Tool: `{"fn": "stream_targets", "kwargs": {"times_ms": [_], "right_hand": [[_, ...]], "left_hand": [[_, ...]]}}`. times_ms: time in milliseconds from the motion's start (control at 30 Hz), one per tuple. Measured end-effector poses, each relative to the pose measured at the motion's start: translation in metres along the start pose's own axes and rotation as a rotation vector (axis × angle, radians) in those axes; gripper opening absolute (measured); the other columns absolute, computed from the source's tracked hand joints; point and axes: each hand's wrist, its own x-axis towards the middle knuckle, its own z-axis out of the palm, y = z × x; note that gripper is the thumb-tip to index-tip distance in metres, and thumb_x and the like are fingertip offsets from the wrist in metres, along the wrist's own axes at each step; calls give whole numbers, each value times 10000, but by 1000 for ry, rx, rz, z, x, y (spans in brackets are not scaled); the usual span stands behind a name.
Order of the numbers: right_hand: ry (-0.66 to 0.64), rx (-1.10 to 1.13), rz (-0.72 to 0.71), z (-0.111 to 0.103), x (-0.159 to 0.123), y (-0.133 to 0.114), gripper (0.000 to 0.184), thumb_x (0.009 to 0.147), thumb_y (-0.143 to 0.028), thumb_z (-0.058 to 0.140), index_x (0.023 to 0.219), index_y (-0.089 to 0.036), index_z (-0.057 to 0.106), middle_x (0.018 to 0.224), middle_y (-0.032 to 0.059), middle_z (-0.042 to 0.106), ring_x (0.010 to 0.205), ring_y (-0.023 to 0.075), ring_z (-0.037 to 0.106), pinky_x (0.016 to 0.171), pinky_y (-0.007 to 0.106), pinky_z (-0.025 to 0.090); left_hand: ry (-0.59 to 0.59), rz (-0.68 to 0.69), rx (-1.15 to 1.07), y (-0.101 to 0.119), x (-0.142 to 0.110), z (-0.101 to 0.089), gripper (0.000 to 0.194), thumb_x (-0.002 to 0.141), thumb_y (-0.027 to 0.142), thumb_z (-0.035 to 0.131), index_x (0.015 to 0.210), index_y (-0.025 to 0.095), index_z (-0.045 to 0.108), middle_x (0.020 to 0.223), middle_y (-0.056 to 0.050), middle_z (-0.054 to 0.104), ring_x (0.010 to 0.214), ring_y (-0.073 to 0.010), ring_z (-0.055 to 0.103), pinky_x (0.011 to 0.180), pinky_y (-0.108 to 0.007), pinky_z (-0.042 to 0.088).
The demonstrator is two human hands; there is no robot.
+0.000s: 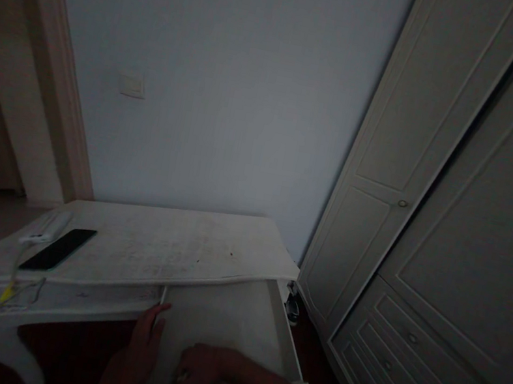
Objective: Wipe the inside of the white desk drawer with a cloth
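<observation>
A white drawer (225, 312) is pulled out from the right part of a white table. At the drawer's left side is my left hand (140, 344), its fingers stretched out and the thumb apart, seemingly touching the side wall. My right hand (199, 370) is closed in a fist low over the drawer's inside, close to the front panel. A small light spot shows at its curled fingers, but the dimness hides what they hold, if anything.
On the tabletop (153, 240) lie a dark phone (58, 250) and a white device (46, 226) with a cable (16, 265) hanging down the front. A white wardrobe (393, 150) stands to the right. Dark objects (293, 308) sit on the floor between table and wardrobe.
</observation>
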Motion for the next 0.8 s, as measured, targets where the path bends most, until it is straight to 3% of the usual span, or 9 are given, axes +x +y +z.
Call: {"fn": "stream_targets", "kwargs": {"times_ms": [100,200,300,400,633,800], "right_hand": [[24,-145,223,-10,-59,19,295,844,-466,758,1042,-248,787,1113,61,768,1054,311,734,873,405,569],[182,-311,488,-16,-112,35,628,666,-418,897,1245,-239,730,1390,189,638,1241,439,642,890,539,577],[385,-354,623,-20,-133,44,673,667,-348,909,1293,-255,682,1394,171,617,1243,397,631,933,517,568],[537,-372,667,-29,-118,45,565,806,-329,803,1342,-259,636,1423,164,591,1286,372,593,954,505,553],[696,-412,611,-58,-18,23,536,869,-397,752,1359,-222,621,1424,214,596,1322,423,529,998,648,486],[638,-489,340,-33,17,2,535,831,-525,791,1270,-245,670,1377,159,631,1285,388,538,1045,679,446]], "left_hand": [[16,-10,-40,3,0,2,445,994,552,412,1282,294,632,1426,-87,634,1405,-299,565,1209,-529,429],[44,-6,-79,5,0,5,476,985,560,401,1277,264,633,1397,-102,637,1392,-307,568,1231,-544,398],[71,17,-93,1,1,6,458,980,554,402,1253,274,640,1376,-97,644,1381,-310,577,1228,-545,401],[48,3,-61,-8,4,5,418,976,551,438,1255,318,644,1394,-75,646,1397,-306,571,1205,-542,427],[0,5,-24,-12,8,-2,445,972,558,433,1240,285,660,1350,-93,683,1340,-310,616,1186,-548,449],[-12,6,-19,-9,5,-2,430,999,547,412,1268,299,640,1405,-87,659,1370,-299,600,1181,-524,458]]}}
